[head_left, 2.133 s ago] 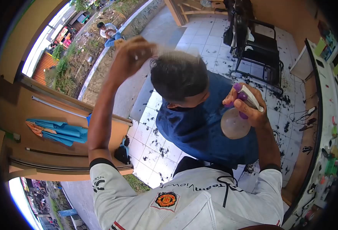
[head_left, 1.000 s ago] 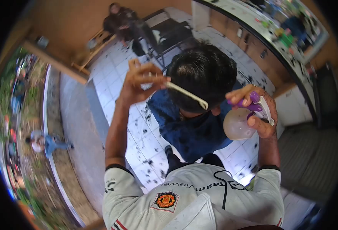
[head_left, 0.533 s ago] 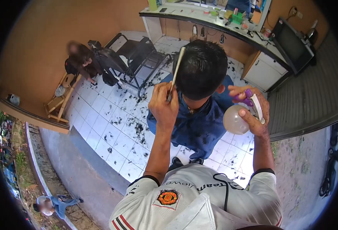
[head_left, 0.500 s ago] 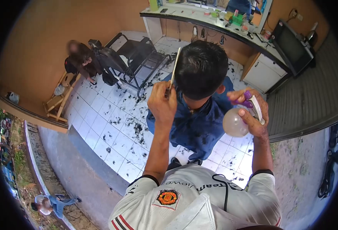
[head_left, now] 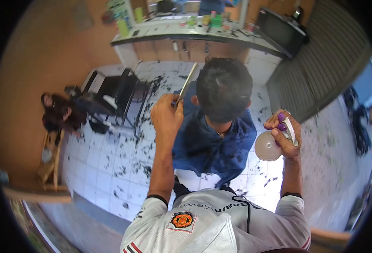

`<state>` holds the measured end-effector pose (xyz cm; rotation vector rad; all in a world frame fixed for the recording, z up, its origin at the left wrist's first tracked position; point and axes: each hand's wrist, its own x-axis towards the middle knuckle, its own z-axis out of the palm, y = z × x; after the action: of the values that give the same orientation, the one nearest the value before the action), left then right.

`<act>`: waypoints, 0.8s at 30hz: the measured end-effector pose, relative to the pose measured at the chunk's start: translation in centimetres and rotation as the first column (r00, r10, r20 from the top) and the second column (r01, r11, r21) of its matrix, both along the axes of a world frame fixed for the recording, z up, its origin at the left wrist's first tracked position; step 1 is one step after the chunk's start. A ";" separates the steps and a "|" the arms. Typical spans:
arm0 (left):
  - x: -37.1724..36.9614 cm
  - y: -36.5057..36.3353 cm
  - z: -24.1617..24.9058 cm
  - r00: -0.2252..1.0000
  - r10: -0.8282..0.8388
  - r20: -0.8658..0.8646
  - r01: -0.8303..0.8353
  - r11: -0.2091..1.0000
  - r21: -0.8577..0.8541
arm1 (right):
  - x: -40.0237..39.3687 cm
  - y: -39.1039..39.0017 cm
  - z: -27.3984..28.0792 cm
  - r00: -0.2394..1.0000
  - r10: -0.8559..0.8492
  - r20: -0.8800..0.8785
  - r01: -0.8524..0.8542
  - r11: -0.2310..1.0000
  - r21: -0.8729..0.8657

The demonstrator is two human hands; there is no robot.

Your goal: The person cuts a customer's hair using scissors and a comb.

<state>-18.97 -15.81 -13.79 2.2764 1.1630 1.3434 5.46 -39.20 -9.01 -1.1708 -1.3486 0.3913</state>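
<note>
My left hand grips a pale comb that points up beside the left side of a seated person's dark hair. That person wears a blue cape and faces me. My right hand holds a round clear spray bottle with a purple and white trigger head, off to the right of the person's shoulder and apart from the head.
Cut hair litters the white tiled floor. A black chair stands at left, with another person sitting by the orange wall. A cluttered counter and a dark television lie behind the seated person.
The view has swung around the seated person. My left hand with the comb stays upright at the side of the head. The spray bottle has drifted lower and farther right.
</note>
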 end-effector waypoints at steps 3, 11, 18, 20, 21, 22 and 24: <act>0.2 1.4 0.0 0.926 -0.229 0.300 0.257 0.965 -0.058 | -4.1 0.1 0.3 0.989 -0.118 -0.089 0.118 0.993 -0.012; 0.2 9.0 -1.9 0.887 -0.318 0.334 0.323 0.945 0.042 | -8.0 1.1 -0.4 0.961 -0.212 -0.178 0.203 0.977 -0.071; 2.8 11.5 -5.8 0.614 -0.614 0.496 0.514 0.788 0.339 | -8.6 1.7 0.3 0.891 -0.440 -0.114 0.443 0.897 0.002; 4.5 12.9 -6.0 0.561 -0.684 0.466 0.578 0.727 0.370 | -9.9 2.5 0.4 0.848 -0.517 -0.116 0.518 0.855 -0.020; 5.5 13.6 -6.1 0.521 -0.737 0.430 0.618 0.673 0.406 | -10.7 3.0 0.4 0.814 -0.568 -0.123 0.568 0.822 -0.036; 6.7 14.2 -6.2 0.477 -0.756 0.447 0.649 0.647 0.400 | -11.6 3.6 0.5 0.786 -0.601 -0.146 0.600 0.798 -0.059; 9.7 15.7 -5.9 0.395 -0.816 0.422 0.699 0.565 0.438 | -14.0 5.0 1.4 0.725 -0.675 -0.135 0.665 0.738 -0.114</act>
<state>-9.31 -0.13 -19.70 1.8061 -0.2784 1.5510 -8.54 -34.19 -7.63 -1.5488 -0.6851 -0.0082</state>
